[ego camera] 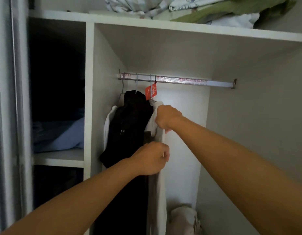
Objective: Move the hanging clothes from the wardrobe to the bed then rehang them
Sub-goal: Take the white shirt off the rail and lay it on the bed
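Three garments hang at the left end of the wardrobe rail (180,81). A white one (107,126) is leftmost, a black garment (130,126) is in the middle, and a pale beige garment (157,192) hangs rightmost under an orange tag (150,91). My right hand (167,118) grips the beige garment near its shoulder, just below the hanger. My left hand (151,158) grips the same garment lower down, along its edge. The bed is out of view.
The rail is bare to the right of the tag. A beige bundle (184,219) lies on the wardrobe floor. Folded blue cloth (62,134) sits on the left shelf. Bedding (197,9) is piled on the top shelf. A grey curtain (6,99) hangs at far left.
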`<action>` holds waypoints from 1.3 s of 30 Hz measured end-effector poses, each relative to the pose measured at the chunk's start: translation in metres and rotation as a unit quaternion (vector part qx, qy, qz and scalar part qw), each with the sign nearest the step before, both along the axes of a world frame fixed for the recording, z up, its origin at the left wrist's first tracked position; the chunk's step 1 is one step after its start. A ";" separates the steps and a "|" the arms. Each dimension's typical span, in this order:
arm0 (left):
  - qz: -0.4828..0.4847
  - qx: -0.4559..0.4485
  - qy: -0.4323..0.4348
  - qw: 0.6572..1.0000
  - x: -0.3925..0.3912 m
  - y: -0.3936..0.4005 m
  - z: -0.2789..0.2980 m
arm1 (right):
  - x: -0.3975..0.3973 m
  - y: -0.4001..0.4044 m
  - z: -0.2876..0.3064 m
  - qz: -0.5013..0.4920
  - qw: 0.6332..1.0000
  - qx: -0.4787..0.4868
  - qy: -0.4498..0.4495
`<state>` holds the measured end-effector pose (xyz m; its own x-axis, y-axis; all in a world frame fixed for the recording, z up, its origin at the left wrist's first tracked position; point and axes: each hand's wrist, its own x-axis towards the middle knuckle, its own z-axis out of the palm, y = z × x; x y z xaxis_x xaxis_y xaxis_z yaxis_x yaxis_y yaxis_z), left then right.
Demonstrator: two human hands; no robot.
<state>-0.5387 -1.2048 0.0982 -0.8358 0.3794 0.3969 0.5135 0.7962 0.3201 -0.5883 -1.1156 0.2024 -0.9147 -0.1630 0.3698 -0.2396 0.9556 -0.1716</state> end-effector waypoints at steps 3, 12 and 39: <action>0.004 -0.038 -0.010 0.999 -0.003 -0.009 0.001 | -0.007 -0.010 0.001 -0.003 0.999 0.029 0.025; 0.020 -0.109 0.024 0.994 -0.003 -0.013 0.004 | -0.010 -0.003 0.014 -0.002 0.989 -0.021 0.147; 0.069 0.056 0.008 0.996 -0.048 0.051 0.013 | 0.119 0.196 -0.056 -0.089 0.983 0.081 0.142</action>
<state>-0.5872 -1.1541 0.1115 -0.8697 0.2146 0.4444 0.4082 0.8190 0.4033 -0.4689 -0.9193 0.1462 -0.7981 -0.0873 0.5961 -0.0823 0.9960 0.0356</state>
